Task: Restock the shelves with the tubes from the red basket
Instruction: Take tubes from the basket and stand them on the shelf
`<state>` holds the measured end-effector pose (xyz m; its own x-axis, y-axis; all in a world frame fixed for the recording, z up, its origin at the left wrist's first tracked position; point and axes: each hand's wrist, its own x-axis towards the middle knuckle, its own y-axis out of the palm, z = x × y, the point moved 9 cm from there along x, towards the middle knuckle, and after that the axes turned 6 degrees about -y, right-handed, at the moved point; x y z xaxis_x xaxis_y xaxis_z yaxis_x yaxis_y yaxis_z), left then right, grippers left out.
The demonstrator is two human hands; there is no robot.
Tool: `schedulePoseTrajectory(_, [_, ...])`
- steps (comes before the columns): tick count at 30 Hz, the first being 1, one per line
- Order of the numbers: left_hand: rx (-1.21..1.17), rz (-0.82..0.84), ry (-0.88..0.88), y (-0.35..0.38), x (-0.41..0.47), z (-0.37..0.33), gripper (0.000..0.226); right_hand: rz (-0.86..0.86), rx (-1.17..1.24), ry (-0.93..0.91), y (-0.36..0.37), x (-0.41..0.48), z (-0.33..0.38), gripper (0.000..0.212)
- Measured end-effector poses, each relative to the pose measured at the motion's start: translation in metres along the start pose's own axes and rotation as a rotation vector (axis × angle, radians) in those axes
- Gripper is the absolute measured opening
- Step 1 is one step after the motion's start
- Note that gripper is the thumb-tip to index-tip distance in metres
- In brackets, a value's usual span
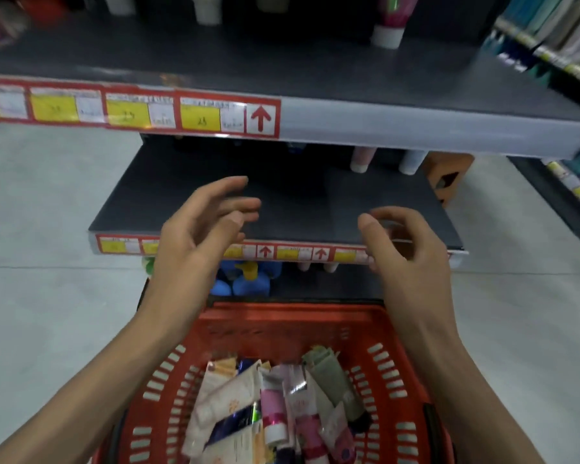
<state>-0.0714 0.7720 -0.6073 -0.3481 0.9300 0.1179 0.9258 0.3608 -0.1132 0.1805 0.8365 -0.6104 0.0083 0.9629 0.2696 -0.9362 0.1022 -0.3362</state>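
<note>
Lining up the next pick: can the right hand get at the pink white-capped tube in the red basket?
Probably yes. The right hand holds nothing and hovers above the far rim of the red basket, which is open-topped. The pink tube lies on top of the pile, uncovered.

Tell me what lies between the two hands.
In the head view, only the bare dark shelf and its price-label strip show between the left hand and the right hand.

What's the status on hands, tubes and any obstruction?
Left hand and right hand empty, fingers loose, above basket. Tubes piled in basket. Nothing blocks the shelf front.
</note>
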Motion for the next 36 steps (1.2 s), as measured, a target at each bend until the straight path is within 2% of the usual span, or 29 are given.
schedulePoseTrajectory(9, [-0.088,-0.086,0.244,-0.016,-0.011,-0.054,0.036,-0.068,0.334,-0.184,0.012,-0.016,0.066,0.016])
schedulePoseTrajectory(15, [-0.144,-0.119,0.298,-0.027,-0.043,-0.09,0.035,0.003,0.432,-0.25,0.011,-0.033,0.112,0.017])
schedulePoseTrajectory(26, [-0.157,-0.134,0.433,-0.046,-0.113,-0.163,0.035,0.099,0.474,-0.394,-0.028,-0.093,0.178,0.02])
schedulePoseTrajectory(36, [-0.13,-0.088,0.47,-0.042,-0.149,-0.178,0.03,0.182,0.44,-0.45,-0.047,-0.124,0.204,0.021])
